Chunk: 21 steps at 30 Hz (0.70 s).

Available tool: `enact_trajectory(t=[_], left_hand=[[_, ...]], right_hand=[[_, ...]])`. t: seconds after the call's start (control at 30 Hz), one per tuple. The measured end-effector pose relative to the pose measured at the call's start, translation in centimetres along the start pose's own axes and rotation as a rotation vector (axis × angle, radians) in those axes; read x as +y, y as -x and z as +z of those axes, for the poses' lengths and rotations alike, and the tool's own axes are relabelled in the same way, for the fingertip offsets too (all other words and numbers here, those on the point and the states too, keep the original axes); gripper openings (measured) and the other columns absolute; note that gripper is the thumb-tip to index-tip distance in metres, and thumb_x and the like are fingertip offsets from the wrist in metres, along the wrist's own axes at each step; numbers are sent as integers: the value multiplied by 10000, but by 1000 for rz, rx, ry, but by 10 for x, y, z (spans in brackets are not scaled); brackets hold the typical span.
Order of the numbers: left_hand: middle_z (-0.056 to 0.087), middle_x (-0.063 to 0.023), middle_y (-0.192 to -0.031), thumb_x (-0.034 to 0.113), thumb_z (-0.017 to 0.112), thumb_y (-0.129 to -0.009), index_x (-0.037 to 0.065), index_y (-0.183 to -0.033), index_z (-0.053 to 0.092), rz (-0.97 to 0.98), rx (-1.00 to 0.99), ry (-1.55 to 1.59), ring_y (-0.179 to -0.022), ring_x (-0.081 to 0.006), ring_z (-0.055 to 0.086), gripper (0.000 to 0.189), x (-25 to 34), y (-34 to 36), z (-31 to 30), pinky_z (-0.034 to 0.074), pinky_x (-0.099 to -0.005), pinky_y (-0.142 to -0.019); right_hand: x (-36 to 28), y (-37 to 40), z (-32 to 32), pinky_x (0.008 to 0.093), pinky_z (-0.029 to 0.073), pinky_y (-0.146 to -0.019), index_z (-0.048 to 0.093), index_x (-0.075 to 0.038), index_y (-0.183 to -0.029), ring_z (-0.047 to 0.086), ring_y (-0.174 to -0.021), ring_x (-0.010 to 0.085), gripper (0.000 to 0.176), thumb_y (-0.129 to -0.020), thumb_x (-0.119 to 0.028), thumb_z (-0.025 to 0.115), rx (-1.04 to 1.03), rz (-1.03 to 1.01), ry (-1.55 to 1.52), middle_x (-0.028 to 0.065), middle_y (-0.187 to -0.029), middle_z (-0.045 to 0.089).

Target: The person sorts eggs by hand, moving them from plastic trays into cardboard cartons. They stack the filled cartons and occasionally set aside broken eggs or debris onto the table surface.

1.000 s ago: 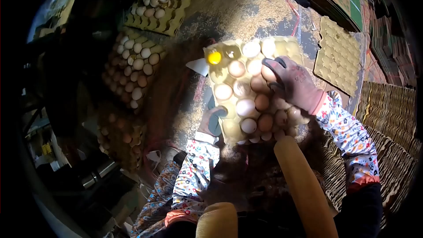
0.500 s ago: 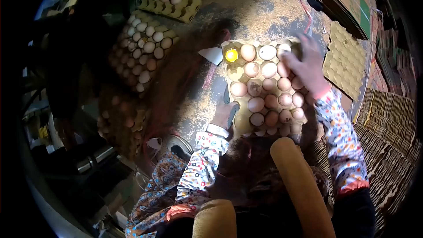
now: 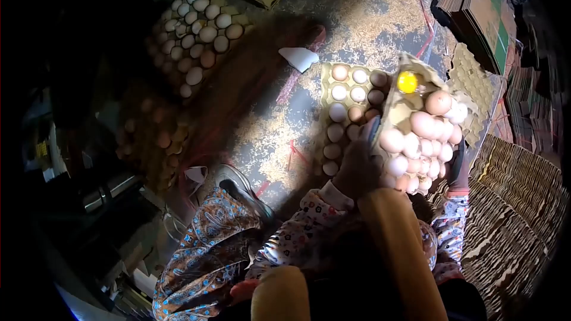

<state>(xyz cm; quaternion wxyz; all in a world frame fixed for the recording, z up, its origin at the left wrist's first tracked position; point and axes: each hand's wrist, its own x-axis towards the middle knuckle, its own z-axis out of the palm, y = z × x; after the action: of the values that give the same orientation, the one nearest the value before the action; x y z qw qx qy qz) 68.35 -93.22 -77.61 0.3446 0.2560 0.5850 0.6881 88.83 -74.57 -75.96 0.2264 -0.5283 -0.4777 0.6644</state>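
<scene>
My left hand [image 3: 357, 166] and right hand [image 3: 458, 166] gripped a tilted cardboard egg tray [image 3: 398, 109], its pale brown eggs [image 3: 425, 125] packed tight, one broken yolk [image 3: 407, 81] glistening at its top corner.

Rough, matt pulp-paper egg tray [image 3: 397, 110], gripped at its edges by the left hand [image 3: 355, 169] and right hand [image 3: 458, 169], both in dull cloth gloves. The eggs [image 3: 423, 123] show smooth, faintly sheened shells. Above the hands a broken yolk [image 3: 407, 81] gleams wet. Printed cloth sleeve [image 3: 303, 226] below the left hand; beyond it, rough floor [image 3: 357, 18] strewn with dry husk.
</scene>
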Motion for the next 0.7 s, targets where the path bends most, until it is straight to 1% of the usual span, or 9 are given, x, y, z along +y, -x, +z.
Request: enact_trajectory(t=[0.03, 0.07, 0.17, 0.3, 0.33, 0.4, 0.5, 0.57, 0.7], left_hand=[[562, -108, -1120, 69, 543, -791, 42, -1360, 413, -127, 28, -4, -1020, -220, 557, 584, -7, 3, -5, 488, -353, -863], [562, -106, -1121, 88, 537, -807, 42, -1353, 419, -204, 55, 9, -1021, -217, 555, 560, -12, 3, -11, 486, -347, -864], [563, -100, -1125, 142, 520, -857, 43, -1332, 439, -327, 121, 132, -1024, -207, 550, 492, -14, 4, -36, 480, -331, -869], [564, -93, -1131, 215, 496, -924, 45, -1305, 465, -469, 141, 365, -1027, -195, 543, 419, -8, 1, -71, 471, -309, -876], [565, -91, -1132, 234, 490, -940, 45, -1298, 472, -494, 150, 401, -1028, -192, 541, 405, -9, 1, -79, 469, -304, -877], [565, -87, -1135, 270, 478, -974, 46, -1285, 485, -532, 165, 462, -1029, -186, 538, 383, -21, 5, -86, 464, -293, -881], [563, -85, -1151, 343, 411, -1009, 46, -1289, 489, -625, 188, 647, -1028, -189, 525, 415, -68, 9, -90, 448, -293, -902], [560, -86, -1160, 372, 382, -1018, 45, -1293, 487, -682, 204, 768, -1029, -194, 519, 441, -92, 4, -92, 440, -297, -913], [558, -91, -1168, 379, 389, -1013, 43, -1292, 490, -732, 220, 720, -1039, -202, 517, 448, -90, -9, -98, 437, -305, -919]], right_hand=[[4, -4, -9, 353, 495, -926, 448, -12, -1351, 586, -1096, 228, 408, -1003, -225, 433, 26, 69, -58, 140, -1241, 584], [27, -21, -44, 353, 487, -931, 461, 0, -1336, 590, -1089, 249, 402, -966, -158, 469, 20, -18, 386, 157, -1235, 587], [23, -17, -20, 379, 458, -963, 485, 11, -1299, 572, -1110, 343, 467, -836, -14, 536, -111, -407, 1244, 216, -1230, 573], [53, -26, -12, 408, 407, -1024, 488, 25, -1291, 510, -1187, 392, 472, -821, -3, 524, -299, -506, 1269, 252, -1294, 518], [66, -30, -11, 393, 397, -1035, 465, 18, -1329, 492, -1230, 351, 450, -900, -110, 517, -209, -520, 1174, 232, -1326, 511], [56, -20, 10, 355, 377, -1048, 418, 17, -1382, 501, -1215, 227, 527, -1035, -374, 351, -81, 186, -50, 131, -1376, 495], [92, -24, -17, 343, 276, -1124, 147, -36, -1497, 440, -1280, 248, 544, -1036, -220, 369, -352, 17, 255, 144, -1391, 476], [87, -22, -7, 341, 288, -1106, 160, -37, -1492, 448, -1258, 244, 555, -1025, -234, 385, -371, -81, 457, 145, -1373, 482], [80, -9, 26, 338, 312, -1068, 187, -37, -1482, 464, -1213, 237, 576, -1003, -261, 415, -230, -122, 475, 145, -1338, 496]])
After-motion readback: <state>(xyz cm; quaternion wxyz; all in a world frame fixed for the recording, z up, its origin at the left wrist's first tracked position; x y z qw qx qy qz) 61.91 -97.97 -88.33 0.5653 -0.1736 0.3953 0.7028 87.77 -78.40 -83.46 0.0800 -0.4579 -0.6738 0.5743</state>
